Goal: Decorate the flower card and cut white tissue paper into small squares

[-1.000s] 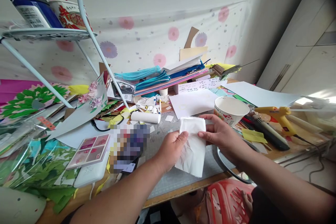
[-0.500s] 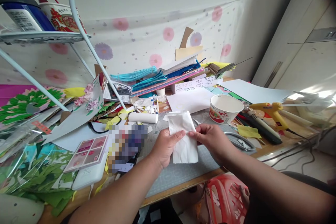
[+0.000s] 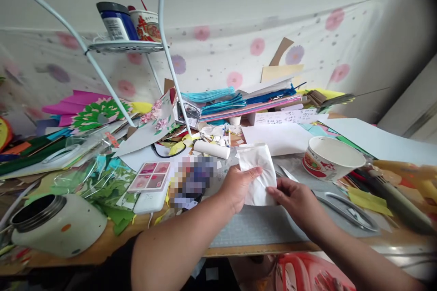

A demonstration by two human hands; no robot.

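A crumpled white sheet of thin paper (image 3: 256, 168) is held over the grey cutting mat (image 3: 252, 226) at the desk's front edge. My left hand (image 3: 237, 187) pinches its left side with thumb on top. My right hand (image 3: 297, 202) grips its lower right corner with closed fingers. Scissors (image 3: 337, 207) lie on the mat just right of my right hand. A white paper bowl with red print (image 3: 329, 158) stands behind them.
A white paper roll (image 3: 211, 149), a pink palette card (image 3: 150, 176) and a blurred patch lie left of the hands. A white jar (image 3: 56, 225) lies at the front left. Stacked coloured papers (image 3: 235, 102) fill the back. A wire shelf (image 3: 126, 46) holds cups. Red basket (image 3: 307, 275) below.
The view swung left and the jar came into sight. The paper sheet now looks shorter and more bunched, and my right hand has slid down to its lower right corner.
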